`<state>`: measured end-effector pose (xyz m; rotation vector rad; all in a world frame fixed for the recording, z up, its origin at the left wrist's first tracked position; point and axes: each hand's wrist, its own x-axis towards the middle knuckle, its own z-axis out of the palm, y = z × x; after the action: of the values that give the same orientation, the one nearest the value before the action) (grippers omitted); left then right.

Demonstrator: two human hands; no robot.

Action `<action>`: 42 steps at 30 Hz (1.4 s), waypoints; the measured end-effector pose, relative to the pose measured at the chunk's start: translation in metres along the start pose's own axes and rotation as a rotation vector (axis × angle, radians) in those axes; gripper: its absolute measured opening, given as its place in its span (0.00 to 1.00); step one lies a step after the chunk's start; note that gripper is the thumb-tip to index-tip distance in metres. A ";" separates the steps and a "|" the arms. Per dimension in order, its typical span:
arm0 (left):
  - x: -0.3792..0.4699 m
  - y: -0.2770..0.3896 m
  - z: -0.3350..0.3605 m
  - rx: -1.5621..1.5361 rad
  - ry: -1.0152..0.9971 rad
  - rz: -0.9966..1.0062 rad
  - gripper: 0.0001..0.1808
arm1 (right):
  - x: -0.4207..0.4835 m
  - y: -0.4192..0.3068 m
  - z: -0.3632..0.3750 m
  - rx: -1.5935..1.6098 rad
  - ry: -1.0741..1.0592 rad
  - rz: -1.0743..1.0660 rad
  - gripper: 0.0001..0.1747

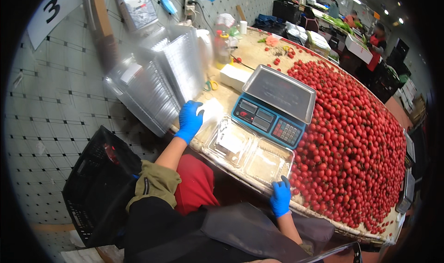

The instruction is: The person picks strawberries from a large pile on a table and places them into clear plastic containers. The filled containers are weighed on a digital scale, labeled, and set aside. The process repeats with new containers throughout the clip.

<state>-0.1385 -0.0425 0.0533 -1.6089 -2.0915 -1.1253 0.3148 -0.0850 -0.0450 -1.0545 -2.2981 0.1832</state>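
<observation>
Before me on the table lies an opened clear plastic clamshell container [269,160], its two halves side by side. My right hand [281,197], in a blue glove, is at the container's near right corner; whether its fingers grip the rim is unclear. My left hand [189,121], also blue-gloved, is by a bright white stack, perhaps paper or labels [211,112], beyond the container's left end. Its thumb and fingers reach toward that stack, but glare hides any grip. A blue digital scale [265,119] with a metal weighing pan [281,93] stands just behind the container.
Loose cherry tomatoes [347,152] cover the table's right side. Stacked clear plastic containers [163,79] lean at the left. Scissors [211,85] and a white box [235,76] lie behind. A black crate [100,190] stands at my left. People work in the background.
</observation>
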 end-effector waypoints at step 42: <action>-0.086 0.204 0.151 0.005 -0.944 0.636 0.09 | 0.013 0.001 -0.002 0.098 0.101 -0.048 0.10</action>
<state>0.1117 0.0214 -0.0165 -2.8648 -1.6765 -0.1209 0.3102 -0.0748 -0.0375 -0.9369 -2.1986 0.2164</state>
